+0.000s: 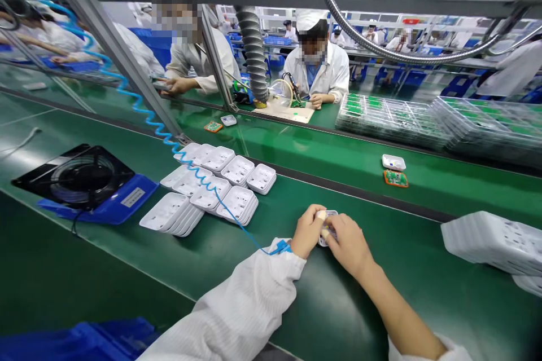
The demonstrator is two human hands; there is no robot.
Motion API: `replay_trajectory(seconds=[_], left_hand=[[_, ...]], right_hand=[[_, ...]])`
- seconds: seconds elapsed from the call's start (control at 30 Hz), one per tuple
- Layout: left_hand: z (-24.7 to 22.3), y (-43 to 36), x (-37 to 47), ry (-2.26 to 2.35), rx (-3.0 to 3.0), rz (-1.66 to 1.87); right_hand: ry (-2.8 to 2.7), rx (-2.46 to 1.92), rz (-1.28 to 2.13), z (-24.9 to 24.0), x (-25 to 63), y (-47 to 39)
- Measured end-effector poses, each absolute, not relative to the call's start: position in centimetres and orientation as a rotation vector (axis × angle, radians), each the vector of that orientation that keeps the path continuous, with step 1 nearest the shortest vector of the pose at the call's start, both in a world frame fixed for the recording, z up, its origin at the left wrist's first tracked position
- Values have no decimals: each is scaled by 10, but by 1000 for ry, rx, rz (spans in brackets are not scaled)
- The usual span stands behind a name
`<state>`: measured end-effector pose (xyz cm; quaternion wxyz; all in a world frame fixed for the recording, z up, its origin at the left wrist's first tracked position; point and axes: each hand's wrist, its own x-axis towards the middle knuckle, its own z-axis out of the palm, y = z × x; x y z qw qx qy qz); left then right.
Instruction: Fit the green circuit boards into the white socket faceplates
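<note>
My left hand, with a blue wrist strap, grips the left side of a small white plastic shell on the green table. Bent over the same shell from the right, my right hand has its thumb and fingers pressed together at the shell's inside. Finger covers show on some fingertips. My fingers hide most of the shell's contents, so what the right fingertips pinch cannot be made out. Stacks of similar white shells stand to the left of my hands.
A black fan lies on a blue bin at left. Leaning white shells stand at right. On the conveyor sit an orange-edged board and a white shell. Beyond are trays and co-workers. A blue coiled cord hangs at left.
</note>
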<state>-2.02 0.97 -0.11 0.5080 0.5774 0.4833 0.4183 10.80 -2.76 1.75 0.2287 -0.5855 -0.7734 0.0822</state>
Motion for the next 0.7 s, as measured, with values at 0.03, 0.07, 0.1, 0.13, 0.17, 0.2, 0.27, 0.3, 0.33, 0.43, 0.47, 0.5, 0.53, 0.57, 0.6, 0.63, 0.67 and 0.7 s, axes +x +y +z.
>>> replay_trajectory(seconds=[0.03,0.07,0.1,0.13,0.17,0.2,0.27,0.3,0.33,0.43,0.47,0.5,0.53,0.57,0.6,0.63,0.67,0.7], left_hand=[[-1,10,-20,1165,1374,1007],[-2,9,-20,1167,1367,1000],[-2,9,-20,1170,1367,986],[-2,8,-20,1174,1372,970],[-2,8,-20,1177,1379,954],[-3,8,-20,1182,1384,938],[-4,8,-20,1195,1385,913],[-5,8,-20,1205,1385,903],[-6,8,-20,1212,1388,894],[-6,8,-21,1226,1410,885],[-5,8,-21,1229,1419,885],[-4,8,-21,1231,1429,884],[-3,7,-21,1234,1438,883],[-1,7,-22,1239,1447,882],[0,7,-22,1245,1458,880],[2,6,-22,1254,1468,877],[3,6,-22,1265,1479,873],[4,6,-22,1278,1490,868]], right_hand=[[-2159,-1639,212,15,105,-28],[-2172,-1667,195,13,103,-28],[-2175,-1687,179,11,103,-28],[-2176,-1695,166,8,103,-27],[-2173,-1695,154,7,104,-27],[-2164,-1693,143,5,105,-27],[-2130,-1682,128,4,109,-26],[-2110,-1675,126,4,110,-26],[-2095,-1668,129,4,111,-26],[-2080,-1654,146,3,113,-25],[-2084,-1645,153,3,113,-25],[-2088,-1637,157,2,113,-24],[-2093,-1630,158,2,113,-24],[-2100,-1623,156,1,113,-24],[-2109,-1616,154,0,113,-24],[-2119,-1611,150,-1,113,-24],[-2129,-1606,144,-2,113,-24],[-2141,-1601,137,-3,113,-24]])
